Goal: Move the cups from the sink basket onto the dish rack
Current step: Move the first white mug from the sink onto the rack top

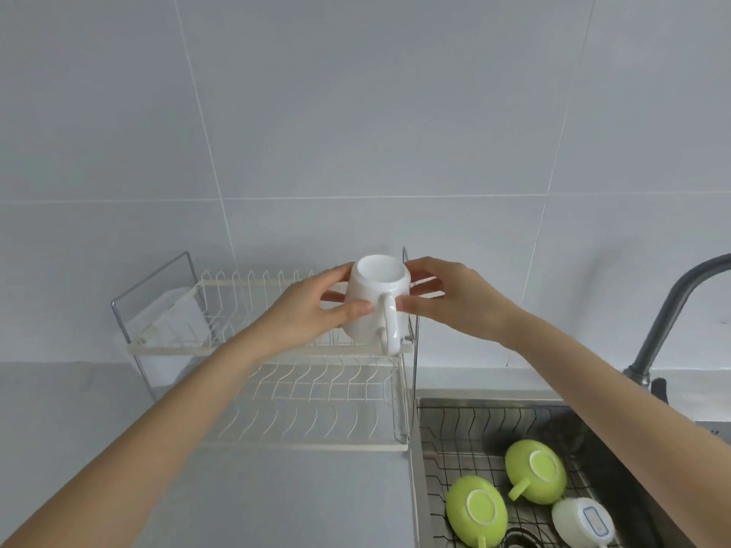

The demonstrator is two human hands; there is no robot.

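A white mug [372,298] is upside down, base up, its handle facing me, at the right end of the upper tier of the two-tier dish rack [257,350]. My left hand [312,310] grips its left side and my right hand [447,294] its right side. Whether the mug rests on the rack or hangs just above it I cannot tell. In the wire sink basket [455,433] at the lower right lie two green cups [536,472] [476,512] upside down and a white cup [581,522] with a blue mark on its base.
A white cutlery holder [166,330] hangs at the rack's left end. The lower tier [316,405] holds nothing. A dark faucet [668,310] arches over the sink at the right. Grey countertop [118,429] lies in front of the rack; a tiled wall stands behind.
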